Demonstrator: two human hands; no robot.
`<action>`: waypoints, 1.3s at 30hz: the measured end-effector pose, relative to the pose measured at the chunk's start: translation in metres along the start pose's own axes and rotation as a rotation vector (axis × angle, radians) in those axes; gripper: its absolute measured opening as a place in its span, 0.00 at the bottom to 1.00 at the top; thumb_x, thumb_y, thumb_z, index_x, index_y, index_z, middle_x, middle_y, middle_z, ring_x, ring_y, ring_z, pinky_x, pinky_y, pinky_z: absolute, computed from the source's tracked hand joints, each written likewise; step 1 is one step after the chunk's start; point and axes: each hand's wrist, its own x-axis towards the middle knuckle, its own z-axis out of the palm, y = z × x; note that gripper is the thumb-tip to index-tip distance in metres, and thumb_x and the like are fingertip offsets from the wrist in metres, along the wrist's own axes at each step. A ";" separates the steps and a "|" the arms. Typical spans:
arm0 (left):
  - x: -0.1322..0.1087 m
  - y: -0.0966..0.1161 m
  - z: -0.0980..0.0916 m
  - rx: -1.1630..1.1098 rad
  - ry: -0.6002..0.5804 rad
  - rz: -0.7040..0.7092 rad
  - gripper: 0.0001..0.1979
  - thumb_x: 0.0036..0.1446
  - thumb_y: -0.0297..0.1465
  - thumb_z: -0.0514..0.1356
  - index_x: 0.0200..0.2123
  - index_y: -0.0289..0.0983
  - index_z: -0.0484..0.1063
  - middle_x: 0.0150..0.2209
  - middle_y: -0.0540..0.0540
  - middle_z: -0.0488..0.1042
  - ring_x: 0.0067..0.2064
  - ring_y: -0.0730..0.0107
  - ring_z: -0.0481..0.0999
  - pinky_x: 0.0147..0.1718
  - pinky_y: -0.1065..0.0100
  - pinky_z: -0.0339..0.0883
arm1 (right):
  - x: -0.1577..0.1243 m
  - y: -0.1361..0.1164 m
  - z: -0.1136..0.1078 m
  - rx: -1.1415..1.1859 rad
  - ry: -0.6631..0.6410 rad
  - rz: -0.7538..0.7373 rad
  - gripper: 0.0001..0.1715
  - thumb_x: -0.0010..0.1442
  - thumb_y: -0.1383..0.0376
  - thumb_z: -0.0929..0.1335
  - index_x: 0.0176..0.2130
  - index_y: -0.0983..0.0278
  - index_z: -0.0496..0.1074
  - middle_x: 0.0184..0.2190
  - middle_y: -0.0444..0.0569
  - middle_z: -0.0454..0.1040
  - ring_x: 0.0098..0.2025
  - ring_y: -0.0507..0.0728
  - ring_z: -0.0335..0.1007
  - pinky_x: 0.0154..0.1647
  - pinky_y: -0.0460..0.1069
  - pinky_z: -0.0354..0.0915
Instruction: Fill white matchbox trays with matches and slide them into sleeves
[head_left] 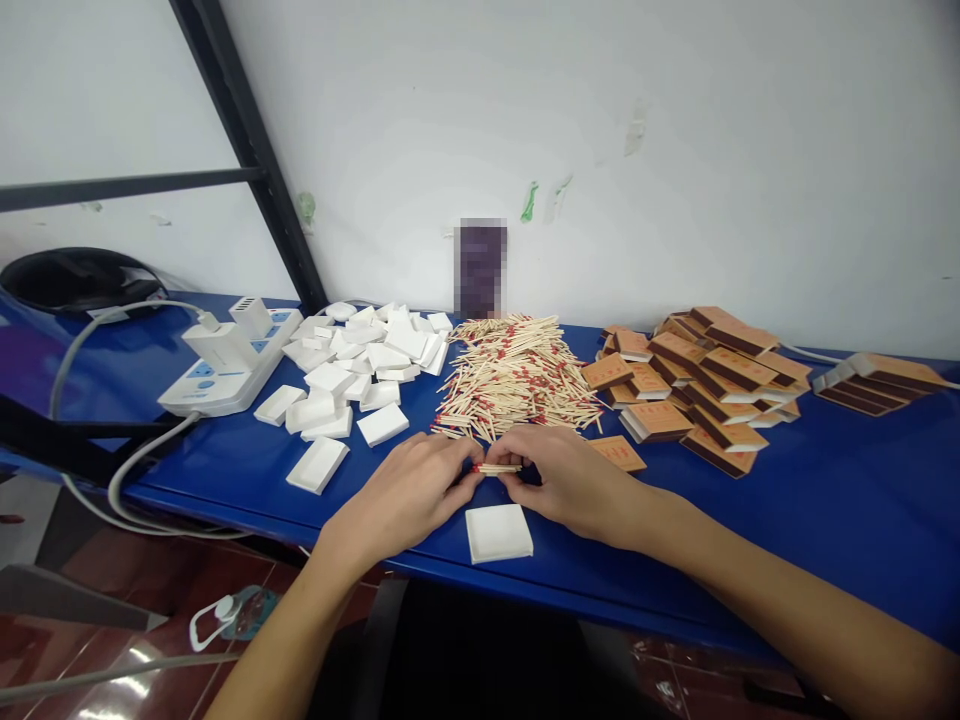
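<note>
Between my two hands lies a small bundle of matches [498,468], red heads to the left. The thumb and fingers of my left hand [424,478] pinch the head end. At the other end, my right hand [566,480] grips the sticks in its fingertips. Just in front of the hands, by the table's near edge, sits a white matchbox tray [499,533], open side up. Behind them rises a large heap of loose matches [517,375] with red tips pointing various ways.
White matchbox trays [319,465] are piled at the left, beside a power strip [232,370] with plugs and cables. Orange matchbox sleeves [656,420] are heaped at the right. A dark pixelated rectangle [482,268] stands by the wall. The blue table's [420,565] front edge is close.
</note>
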 end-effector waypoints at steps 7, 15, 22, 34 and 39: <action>-0.006 -0.002 -0.006 -0.129 -0.011 0.035 0.17 0.64 0.23 0.52 0.54 0.42 0.68 0.41 0.49 0.76 0.45 0.64 0.74 0.47 0.63 0.65 | -0.004 0.002 -0.002 0.023 0.035 0.040 0.11 0.53 0.78 0.69 0.35 0.64 0.74 0.27 0.43 0.75 0.28 0.52 0.68 0.30 0.46 0.60; -0.007 -0.005 -0.011 -0.208 -0.005 0.019 0.15 0.64 0.22 0.51 0.48 0.42 0.72 0.43 0.51 0.76 0.44 0.68 0.74 0.47 0.67 0.64 | -0.010 0.003 -0.005 -0.041 0.005 0.028 0.12 0.53 0.77 0.67 0.35 0.63 0.74 0.29 0.44 0.75 0.31 0.53 0.69 0.33 0.47 0.60; -0.040 0.007 -0.046 -0.283 -0.221 -0.045 0.16 0.56 0.20 0.55 0.42 0.45 0.74 0.32 0.56 0.74 0.36 0.74 0.73 0.40 0.73 0.63 | -0.010 0.006 -0.007 -0.019 0.045 -0.017 0.13 0.51 0.78 0.66 0.34 0.64 0.74 0.28 0.45 0.75 0.30 0.53 0.69 0.31 0.46 0.60; -0.049 0.002 -0.056 -0.255 -0.378 -0.099 0.16 0.60 0.26 0.58 0.48 0.47 0.75 0.29 0.55 0.77 0.34 0.72 0.74 0.35 0.73 0.64 | -0.022 -0.028 -0.010 0.212 -0.033 -0.180 0.13 0.57 0.76 0.66 0.39 0.64 0.76 0.34 0.48 0.77 0.37 0.53 0.72 0.41 0.48 0.66; -0.027 0.002 -0.034 -0.218 -0.101 -0.018 0.15 0.68 0.30 0.53 0.55 0.45 0.69 0.44 0.50 0.75 0.46 0.68 0.74 0.49 0.67 0.64 | -0.022 -0.027 -0.010 0.193 -0.098 -0.170 0.12 0.60 0.75 0.66 0.39 0.64 0.76 0.34 0.48 0.77 0.37 0.53 0.72 0.46 0.51 0.65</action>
